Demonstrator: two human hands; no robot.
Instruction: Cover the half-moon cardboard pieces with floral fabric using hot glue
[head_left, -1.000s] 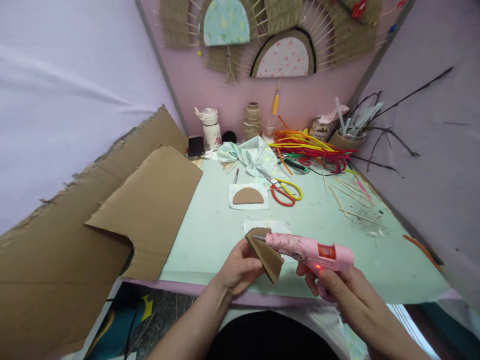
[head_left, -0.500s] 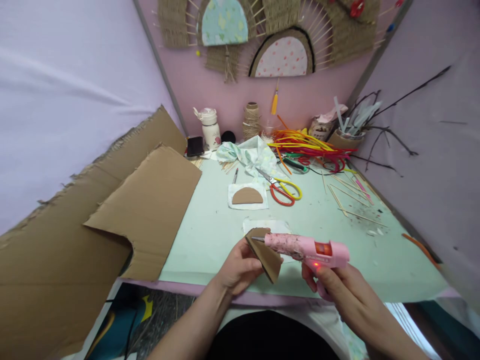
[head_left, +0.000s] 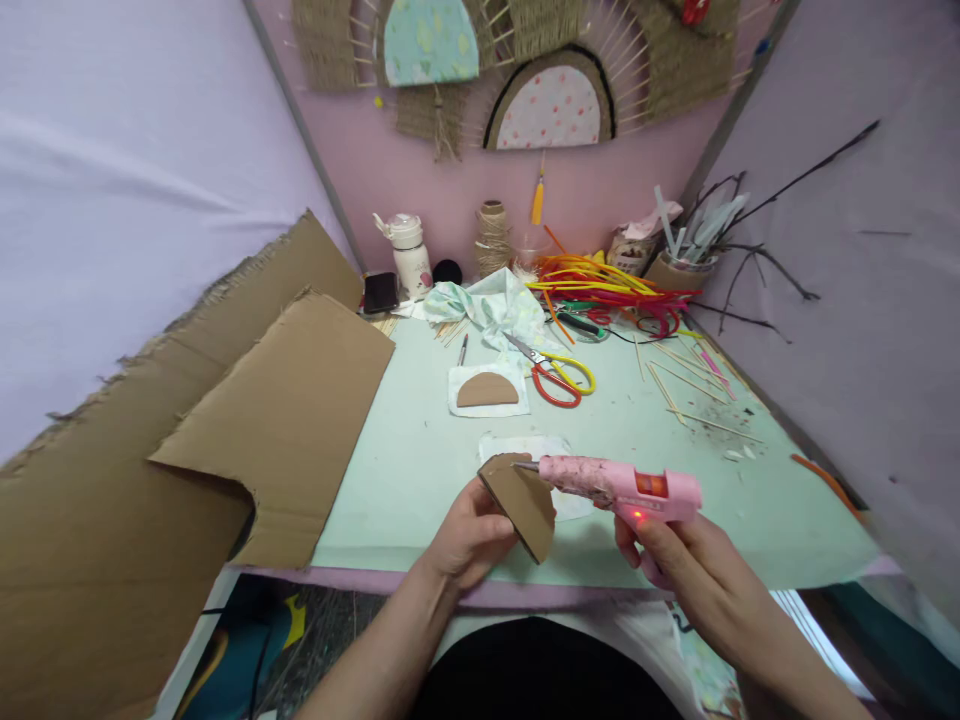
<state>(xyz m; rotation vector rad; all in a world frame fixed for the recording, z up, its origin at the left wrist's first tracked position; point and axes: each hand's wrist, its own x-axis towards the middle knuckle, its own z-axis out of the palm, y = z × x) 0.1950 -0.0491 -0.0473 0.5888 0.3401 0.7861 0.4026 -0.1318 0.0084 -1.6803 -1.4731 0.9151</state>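
My left hand [head_left: 472, 535] is closed on a half-round piece of brown cardboard [head_left: 527, 508], which it holds tilted above the table's near edge. In my right hand [head_left: 675, 560] is a pink hot glue gun [head_left: 622, 487] with a small red light lit. Its metal nozzle points left and lies over the upper part of the cardboard; whether it touches cannot be made out. Behind the cardboard lies a white fabric piece [head_left: 574, 503], partly hidden. Farther back, a second cardboard half-circle [head_left: 487, 389] rests flat on a pale cloth rectangle [head_left: 489, 409].
Scissors [head_left: 559, 375] with red and yellow handles lie mid-table, near crumpled patterned fabric [head_left: 495, 305]. Large cardboard sheets [head_left: 277, 420] lean on the left. Thin sticks [head_left: 686, 375] are scattered right. At the back stand a white bottle [head_left: 410, 260], a twine spool [head_left: 492, 240] and colourful pipe cleaners [head_left: 600, 280].
The cardboard has turned so its flat face shows more. The glue gun's nozzle has shifted slightly right and up across it. The whole view has moved a little.
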